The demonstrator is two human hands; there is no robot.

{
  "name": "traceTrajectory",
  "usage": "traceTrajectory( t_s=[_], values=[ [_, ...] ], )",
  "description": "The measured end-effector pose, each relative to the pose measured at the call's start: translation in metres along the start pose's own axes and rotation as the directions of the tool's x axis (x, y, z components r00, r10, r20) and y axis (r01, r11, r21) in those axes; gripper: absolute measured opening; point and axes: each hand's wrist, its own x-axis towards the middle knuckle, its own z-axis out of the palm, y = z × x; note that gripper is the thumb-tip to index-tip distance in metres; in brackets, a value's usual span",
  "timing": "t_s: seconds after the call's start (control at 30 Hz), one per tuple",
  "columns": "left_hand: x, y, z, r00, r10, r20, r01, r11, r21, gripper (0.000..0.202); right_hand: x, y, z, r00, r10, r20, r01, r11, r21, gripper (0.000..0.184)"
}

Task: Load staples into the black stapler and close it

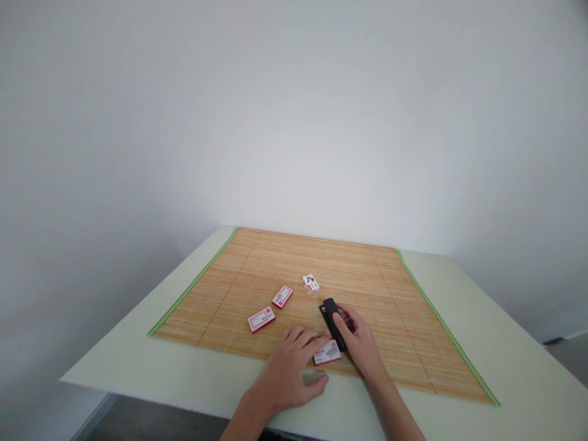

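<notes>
A black stapler (pixel 331 318) lies on the bamboo mat (pixel 395 306) near its front edge. My right hand (pixel 361 344) rests on the stapler's near end, fingers curled over it. My left hand (pixel 291 367) lies flat on the mat's front edge with fingers stretched out, its fingertips touching a small red-and-white staple box (pixel 327 353) that sits between the two hands. Two more flat red-and-white boxes (pixel 261 319) (pixel 282 296) lie to the left, and a small white box (pixel 310 283) stands further back.
The mat with green side edges covers a pale table (pixel 528 380) set against a white wall. The table's front edge runs just under my wrists. A gap to the floor shows at the bottom left.
</notes>
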Motion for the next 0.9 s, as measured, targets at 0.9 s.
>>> traceTrajectory(
  t_s=[0.9],
  values=[
    [0.098, -0.085, 0.001, 0.988, -0.067, -0.142, 0.100, 0.965, 0.244, 0.062, -0.001, 0.005, 0.004, 0.998, 0.052, -0.036, -0.050, 0.998, 0.042, 0.053]
  ],
)
